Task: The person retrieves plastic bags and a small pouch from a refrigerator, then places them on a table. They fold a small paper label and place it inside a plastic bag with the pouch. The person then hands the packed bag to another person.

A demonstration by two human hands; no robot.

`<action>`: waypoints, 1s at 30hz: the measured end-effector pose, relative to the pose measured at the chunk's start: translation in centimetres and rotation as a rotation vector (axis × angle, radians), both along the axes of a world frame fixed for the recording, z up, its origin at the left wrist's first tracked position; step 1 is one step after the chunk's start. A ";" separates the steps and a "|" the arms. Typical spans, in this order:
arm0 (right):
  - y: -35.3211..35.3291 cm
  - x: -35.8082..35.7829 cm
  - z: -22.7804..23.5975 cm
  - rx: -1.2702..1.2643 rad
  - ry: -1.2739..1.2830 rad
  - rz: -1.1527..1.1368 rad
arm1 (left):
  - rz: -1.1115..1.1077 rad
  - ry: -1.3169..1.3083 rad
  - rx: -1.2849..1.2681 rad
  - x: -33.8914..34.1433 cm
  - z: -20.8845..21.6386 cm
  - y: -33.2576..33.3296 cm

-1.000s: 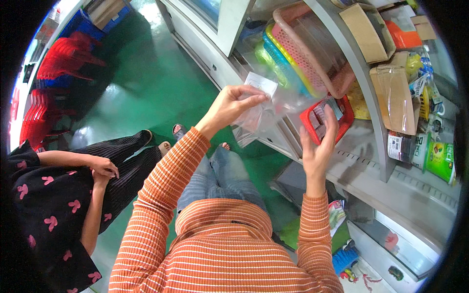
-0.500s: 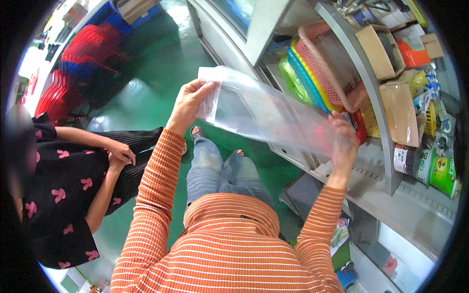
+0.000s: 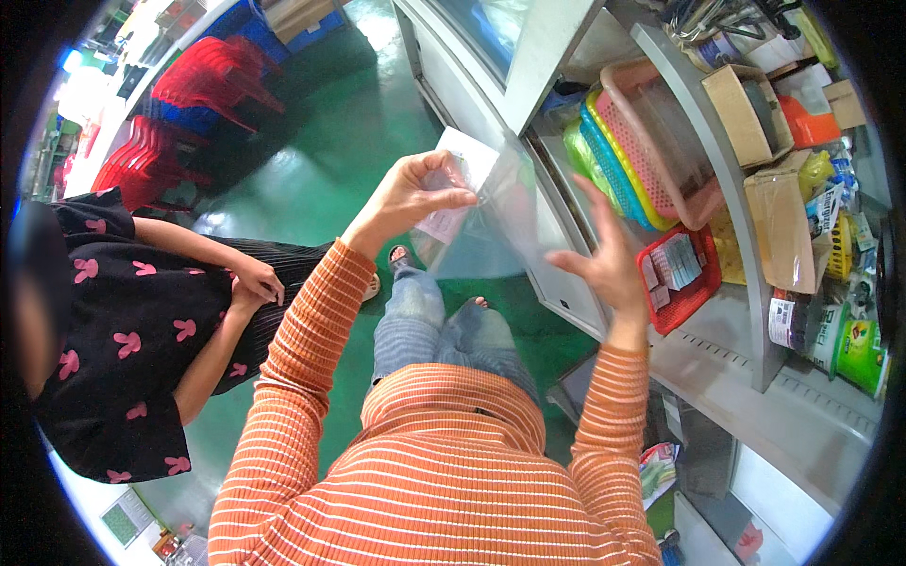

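My left hand is closed, with thumb and fingers gripping a clear plastic bag in front of my body. A white card or paper shows at the gripped end, partly covered by my fingers; I cannot tell whether it is inside the bag. The bag's loose part hangs in the gap between my hands. My right hand is raised to the right of it, thumb and fingers spread, holding nothing. Just beyond that hand, a small red basket with bundled packets sits on the shelf.
Stacked pink, yellow and blue plastic baskets fill the cabinet shelf at right. Past a grey divider are cardboard boxes and a green container. A person in a black top stands close on my left. Red stools are stacked behind.
My right hand has let go of the bag's far end and opened. The bag, stretched between both hands before, now hangs from my left hand, which has shifted right.
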State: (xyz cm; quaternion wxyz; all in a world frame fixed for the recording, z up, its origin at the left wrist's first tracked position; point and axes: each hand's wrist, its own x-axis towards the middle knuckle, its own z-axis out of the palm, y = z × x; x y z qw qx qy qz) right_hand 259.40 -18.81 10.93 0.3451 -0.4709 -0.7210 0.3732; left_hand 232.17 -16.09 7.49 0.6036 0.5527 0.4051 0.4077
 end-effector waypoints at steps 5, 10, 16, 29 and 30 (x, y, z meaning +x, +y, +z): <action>1.4 -6.9 -2.0 0.103 0.121 -0.160 | 0.063 0.117 -0.035 0.6 1.3 -1.5; 0.9 -8.9 -2.2 -0.162 0.242 -0.254 | 0.160 0.121 0.042 0.7 1.5 -3.2; 0.7 -4.0 -3.2 -0.195 0.262 -0.283 | 0.524 -0.186 -0.043 -5.2 -1.5 -4.6; -2.0 -6.3 3.4 -0.411 0.204 -0.123 | 0.604 0.304 0.190 -9.6 2.0 -7.6; -1.7 -8.9 2.1 -0.384 0.230 -0.068 | 0.484 0.242 0.176 -6.8 2.2 -7.3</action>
